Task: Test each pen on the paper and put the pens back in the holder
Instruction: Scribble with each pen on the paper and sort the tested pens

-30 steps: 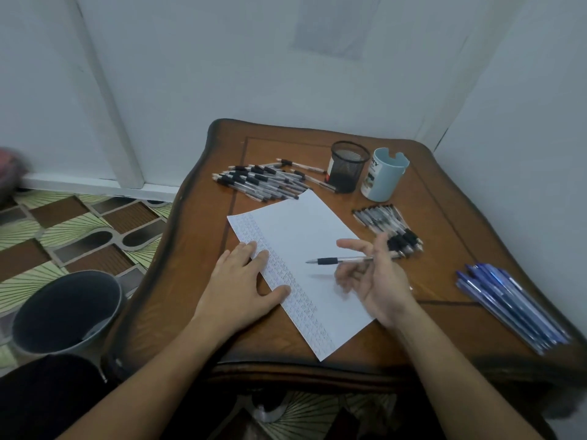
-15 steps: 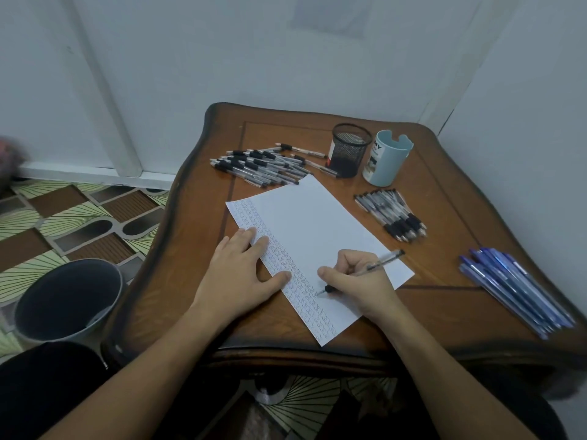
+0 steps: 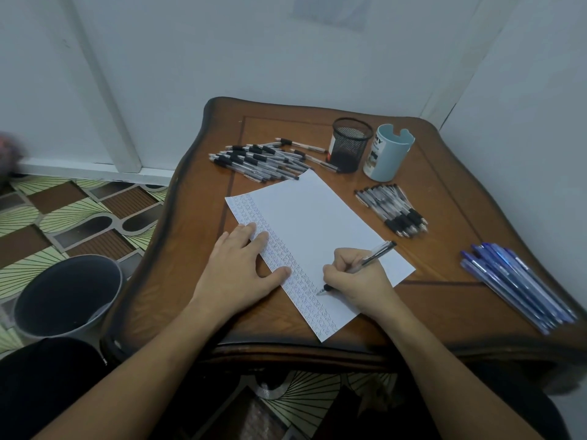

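The right hand (image 3: 359, 281) is now gripping the pen (image 3: 371, 258) the way you hold it to write. A second ago the pen was lying loose across its open fingers, up in the air. The hand has come down and is resting on the paper (image 3: 317, 217). The pen has turned too. Its tip is touching the paper beside the little marks (image 3: 295, 274), near the thumb of the left hand (image 3: 241, 265).
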